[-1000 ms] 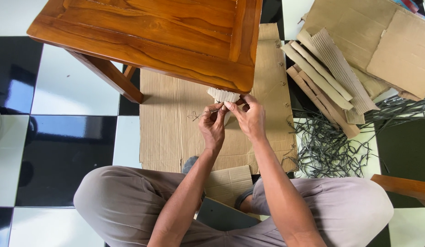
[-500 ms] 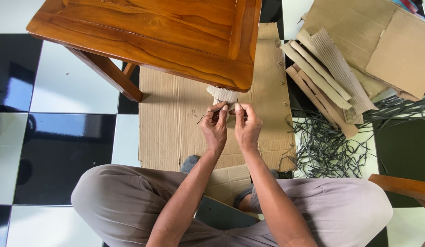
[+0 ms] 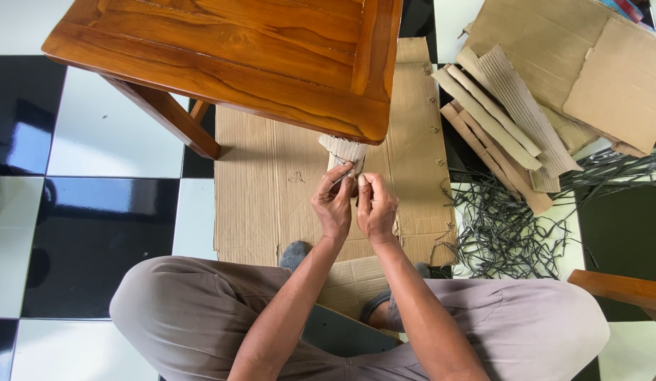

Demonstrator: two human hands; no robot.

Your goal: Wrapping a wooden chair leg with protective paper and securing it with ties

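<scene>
Wooden table (image 3: pixel 236 56) over flat cardboard sheet (image 3: pixel 286 190); leg wrapped in corrugated cardboard sleeve (image 3: pixel 344 149). Left hand (image 3: pixel 333 204) and right hand (image 3: pixel 376 208) pinched together on thin dark strap (image 3: pixel 342 176) against sleeve. Risk judged: strap slipped loose, sleeve unwound.

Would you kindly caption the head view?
Both hands, left hand and right hand, pinch a strap at a cardboard-wrapped table leg.

Looks like a home floor used as a furniture-packing spot. Glossy black-and-white tiles (image 3: pixel 95 204) under a polished wooden table (image 3: pixel 236 56). Right of the table: cardboard offcuts (image 3: pixel 525 92) and dark strapping scraps (image 3: pixel 511 226).
</scene>
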